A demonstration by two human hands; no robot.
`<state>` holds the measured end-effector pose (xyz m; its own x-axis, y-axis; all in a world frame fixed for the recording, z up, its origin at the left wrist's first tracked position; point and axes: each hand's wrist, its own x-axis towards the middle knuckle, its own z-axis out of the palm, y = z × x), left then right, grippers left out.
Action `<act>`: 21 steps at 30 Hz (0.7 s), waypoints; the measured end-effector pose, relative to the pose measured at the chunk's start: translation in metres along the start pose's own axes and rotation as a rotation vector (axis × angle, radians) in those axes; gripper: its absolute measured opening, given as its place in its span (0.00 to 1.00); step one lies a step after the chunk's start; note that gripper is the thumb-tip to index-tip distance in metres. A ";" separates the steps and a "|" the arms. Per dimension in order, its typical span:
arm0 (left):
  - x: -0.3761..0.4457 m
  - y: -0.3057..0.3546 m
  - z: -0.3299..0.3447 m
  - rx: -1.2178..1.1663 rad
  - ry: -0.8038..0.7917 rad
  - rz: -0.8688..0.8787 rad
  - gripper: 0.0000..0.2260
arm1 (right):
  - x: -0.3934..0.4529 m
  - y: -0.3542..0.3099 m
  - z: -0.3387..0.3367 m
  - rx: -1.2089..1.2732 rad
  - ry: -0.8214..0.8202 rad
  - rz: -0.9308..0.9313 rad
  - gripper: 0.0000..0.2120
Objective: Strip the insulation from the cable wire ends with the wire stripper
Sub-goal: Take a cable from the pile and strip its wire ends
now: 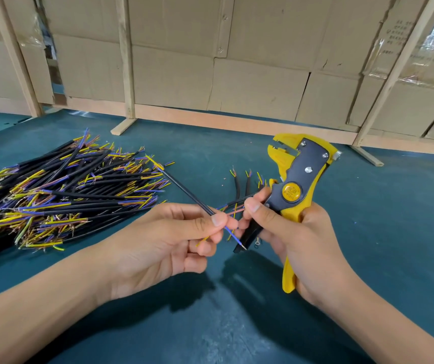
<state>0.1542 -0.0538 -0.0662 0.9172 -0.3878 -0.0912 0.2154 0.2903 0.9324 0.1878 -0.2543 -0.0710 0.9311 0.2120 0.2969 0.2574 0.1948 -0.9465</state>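
Note:
My left hand [173, 240] pinches a thin black cable [184, 191] between thumb and fingers, near its lower end. Blue and yellow inner wires [230, 233] fan out below the pinch; the blue one shows a bare tip. My right hand [297, 232] grips the yellow and grey wire stripper [298, 170] by its handles, jaws pointing up and away. The right thumb and forefinger also touch the coloured wires of a second black cable next to the stripper's pivot.
A large heap of black cables [60, 195] with coloured wire ends lies on the green table [236, 324] at the left. Two short cable pieces [240, 185] lie behind my hands. A wooden frame [126, 74] with cardboard stands along the table's far edge.

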 end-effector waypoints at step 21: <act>0.003 -0.004 -0.001 0.172 0.451 0.635 0.13 | -0.020 0.002 0.019 0.597 -0.678 0.517 0.06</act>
<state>0.1562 -0.0549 -0.0707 0.9025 0.2082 0.3771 -0.4147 0.1833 0.8913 0.1650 -0.2400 -0.0760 0.5028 0.8625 0.0570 -0.4734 0.3299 -0.8167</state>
